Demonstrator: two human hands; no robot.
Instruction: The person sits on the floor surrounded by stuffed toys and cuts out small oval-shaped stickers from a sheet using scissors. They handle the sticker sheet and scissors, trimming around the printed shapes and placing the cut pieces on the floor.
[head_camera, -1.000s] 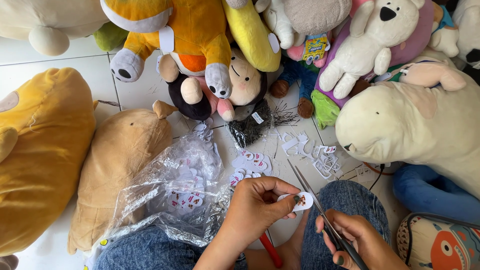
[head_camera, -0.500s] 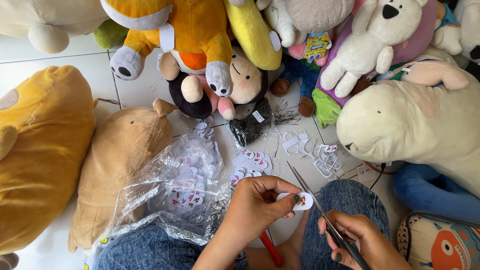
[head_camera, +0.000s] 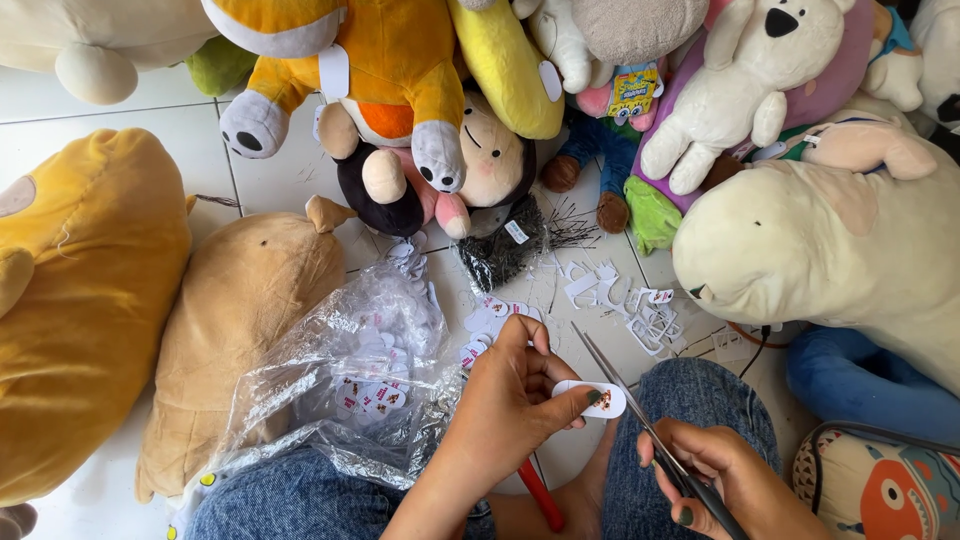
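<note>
One head-worn view; it looks steeply down, close over the lap, onto the tiled floor (head_camera: 300, 170).

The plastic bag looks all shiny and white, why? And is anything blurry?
Head view: soft even light glares off the crinkled clear plastic bag, hiding some tags inside; the left hand, its white paper tag and the scissors in the right hand look sharp; shadows are faint.

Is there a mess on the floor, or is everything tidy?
A bit messy. White paper scraps lie scattered on the tiled floor beyond the hands, and small tags have spilled out beside the crumpled clear bag. The left hand pinches one tag; the right hand holds scissors.
</note>
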